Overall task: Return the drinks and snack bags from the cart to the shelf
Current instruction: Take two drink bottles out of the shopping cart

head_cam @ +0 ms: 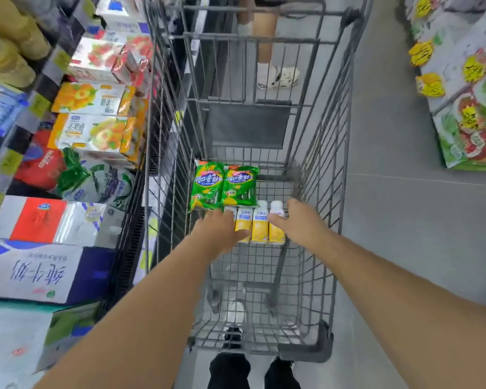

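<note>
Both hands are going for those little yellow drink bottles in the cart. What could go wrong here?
The bottles lie side by side, so lifting several at once might let one slip out between the left hand and right hand. The green snack bags overlap the bottles' tops and could get dragged along.

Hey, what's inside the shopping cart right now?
Two green snack bags lie side by side on the cart floor, with a row of yellow drink bottles just nearer. Both hands reach in; the left hand covers the row's left end.
</note>
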### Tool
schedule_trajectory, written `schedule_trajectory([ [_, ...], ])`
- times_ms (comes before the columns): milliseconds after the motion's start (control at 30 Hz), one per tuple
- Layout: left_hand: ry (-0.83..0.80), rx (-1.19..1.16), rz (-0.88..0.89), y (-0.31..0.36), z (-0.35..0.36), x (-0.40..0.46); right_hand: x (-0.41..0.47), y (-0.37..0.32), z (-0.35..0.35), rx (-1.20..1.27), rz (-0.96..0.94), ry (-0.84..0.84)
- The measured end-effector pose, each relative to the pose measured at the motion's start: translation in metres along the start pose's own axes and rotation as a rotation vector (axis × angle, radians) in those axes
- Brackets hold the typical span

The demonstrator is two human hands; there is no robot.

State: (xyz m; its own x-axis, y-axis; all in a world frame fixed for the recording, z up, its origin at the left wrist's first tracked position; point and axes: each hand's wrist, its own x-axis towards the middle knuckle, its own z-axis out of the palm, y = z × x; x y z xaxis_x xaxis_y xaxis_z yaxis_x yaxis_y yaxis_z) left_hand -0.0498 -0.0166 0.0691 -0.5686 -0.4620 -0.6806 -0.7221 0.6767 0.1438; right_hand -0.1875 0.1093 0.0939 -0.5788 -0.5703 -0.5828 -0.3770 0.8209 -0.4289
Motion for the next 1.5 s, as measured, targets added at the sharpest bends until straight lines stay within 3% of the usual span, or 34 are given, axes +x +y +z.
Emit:
schedule_trajectory([
  [367, -0.096, -0.120, -0.159, -0.025, 0.067, 0.114, 0.104, 0.028, 0.090, -0.005, 0.253, 0.036],
  [600, -0.095, -0.573, -0.331, -0.028, 0.089, 0.141, 0.134, 0.061, 0.119, 0.078, 0.330, 0.031],
  [733, -0.117, -0.672, -0.391, -0.027, 0.097, 0.154, 0.139, 0.069, 0.127, 0.217, 0.373, 0.003],
  [833, -0.077, -0.681, -0.393, -0.029, 0.101, 0.159, 0.141, 0.073, 0.136, 0.300, 0.393, 0.037],
  [1067, -0.093, -0.657, -0.428, -0.039, 0.115, 0.162, 0.142, 0.079, 0.145, 0.232, 0.512, 0.047],
  [1233, -0.140, -0.804, -0.489, -0.043, 0.120, 0.157, 0.140, 0.083, 0.152, 0.415, 0.541, 0.075],
  [1500, -0.224, -0.934, -0.522, -0.038, 0.118, 0.105, 0.110, 0.075, 0.125, 0.342, 0.491, 0.018],
])
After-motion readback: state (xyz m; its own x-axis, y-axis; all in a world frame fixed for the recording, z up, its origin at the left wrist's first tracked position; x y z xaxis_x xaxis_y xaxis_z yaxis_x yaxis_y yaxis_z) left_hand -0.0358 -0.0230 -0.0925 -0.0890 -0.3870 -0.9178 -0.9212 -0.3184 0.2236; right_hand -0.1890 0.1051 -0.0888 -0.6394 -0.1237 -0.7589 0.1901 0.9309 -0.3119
